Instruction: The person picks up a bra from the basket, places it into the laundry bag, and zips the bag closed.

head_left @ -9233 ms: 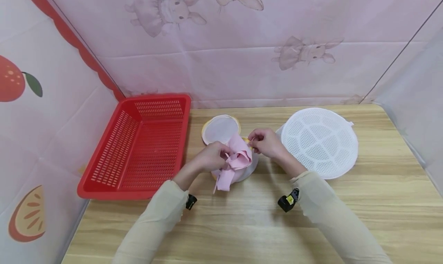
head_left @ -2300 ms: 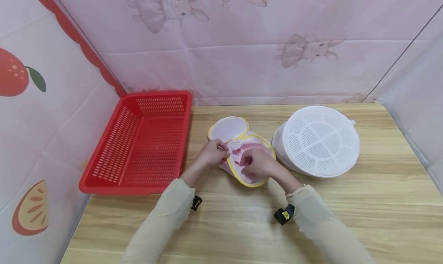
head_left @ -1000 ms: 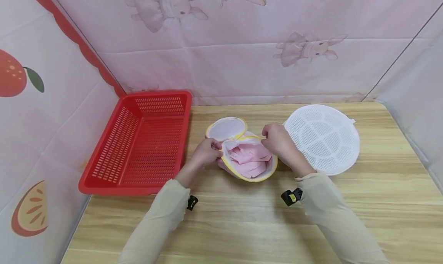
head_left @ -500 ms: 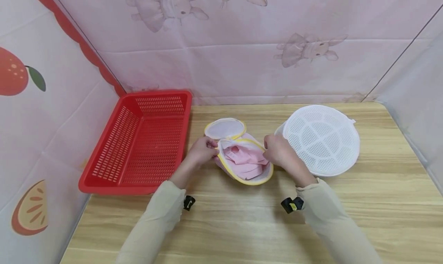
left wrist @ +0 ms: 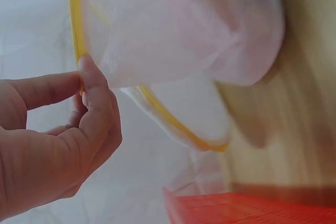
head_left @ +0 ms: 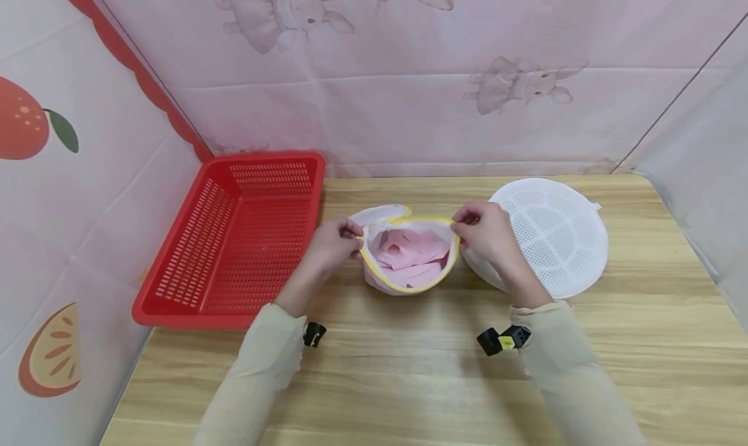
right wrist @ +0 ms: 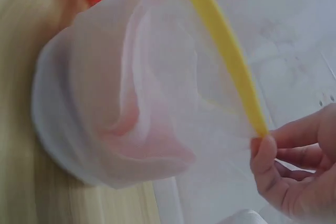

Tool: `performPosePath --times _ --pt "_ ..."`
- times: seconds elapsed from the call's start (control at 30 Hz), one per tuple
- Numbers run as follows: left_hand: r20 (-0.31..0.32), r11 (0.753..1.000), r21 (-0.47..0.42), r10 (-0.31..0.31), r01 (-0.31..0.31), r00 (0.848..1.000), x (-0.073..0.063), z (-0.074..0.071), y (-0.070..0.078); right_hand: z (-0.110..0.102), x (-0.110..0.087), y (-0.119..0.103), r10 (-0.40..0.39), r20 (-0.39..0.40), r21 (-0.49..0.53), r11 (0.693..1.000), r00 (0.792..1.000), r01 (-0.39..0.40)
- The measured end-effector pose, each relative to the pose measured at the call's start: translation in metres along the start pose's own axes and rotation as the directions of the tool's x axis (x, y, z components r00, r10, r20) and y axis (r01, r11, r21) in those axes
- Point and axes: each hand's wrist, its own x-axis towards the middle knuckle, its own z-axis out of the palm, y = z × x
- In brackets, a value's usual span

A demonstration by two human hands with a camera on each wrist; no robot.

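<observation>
A small white mesh laundry bag (right wrist: 173, 77) with a yellow zip edge stands with its round mouth spread wide. Crumpled pink cloth (head_left: 411, 251) lies inside it and shows through the mesh in both wrist views. My left hand (head_left: 332, 243) pinches the yellow rim on the left side, thumb against finger. On the opposite side my right hand (head_left: 487, 232) pinches the same rim. The bag's round flap lid (head_left: 376, 213) is folded back behind the mouth, near the left hand. What exactly the pink cloth is cannot be made out.
At the left stands a red plastic basket (head_left: 257, 258) with slotted walls. To the right, close to my right forearm, is a larger white mesh bag (head_left: 549, 238) with a round top. Both rest on a wooden table (head_left: 403, 374), backed by a pink printed wall sheet (head_left: 409, 121).
Earlier the pink cloth was held over the bag, then pressed in by the right hand. Now both hands hold the rim, lifted and pulled wider, and the mouth tilts toward me.
</observation>
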Motion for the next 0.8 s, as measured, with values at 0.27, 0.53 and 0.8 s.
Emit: performPosePath --times 0.27,0.53,0.8 --pt "0.032 0.991 0.093 0.090 -0.093 0.995 -0.010 -0.006 0.014 -0.013 0.005 0.002 0.006 -0.054 0.207 0.978 0.999 0.005" --pt "0.106 0.998 0.031 0.053 -0.056 0.993 -0.005 0.000 0.002 -0.013 0.007 0.010 0.028 -0.023 0.112 0.993 0.999 -0.025" --pt "0.024 0.982 -0.171 -0.082 0.085 0.996 0.011 0.001 -0.012 -0.014 0.007 0.012 0.040 -0.003 0.095 0.995 0.999 -0.039"
